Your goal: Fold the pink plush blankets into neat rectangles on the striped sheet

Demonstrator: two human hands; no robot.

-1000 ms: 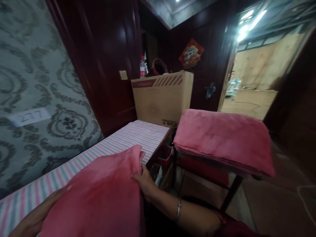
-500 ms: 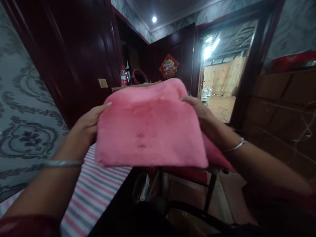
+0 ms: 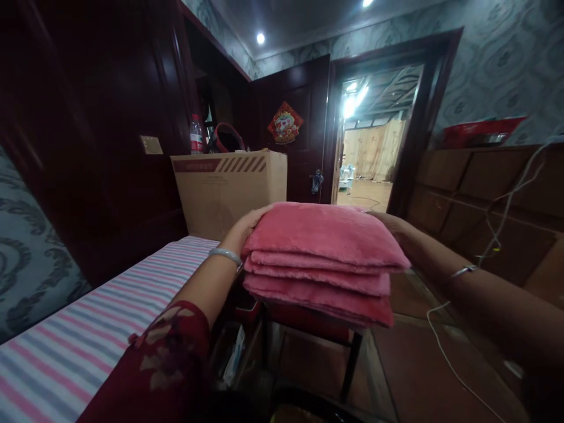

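Note:
A pink plush cushion (image 3: 326, 232) lies on top of a stack of similar pink plush cushions (image 3: 317, 294), which rests on a dark-framed chair (image 3: 352, 358). My left hand (image 3: 252, 224) holds its left edge near the far corner, with the fingers mostly hidden. At the far right corner, my right hand (image 3: 388, 226) grips the same cushion, and its fingertips are out of sight behind the fabric.
A striped sheet (image 3: 110, 311) covers a bed at the left. Beyond it stands a large cardboard box (image 3: 229, 188) carrying a bottle (image 3: 196, 135). Brown cabinets (image 3: 476, 194) and a hanging white cable (image 3: 506, 200) are on the right. An open doorway lies ahead.
The pink cushion has come down from in front of my view onto the stack, with both hands still at its sides. My view has turned slightly to the right.

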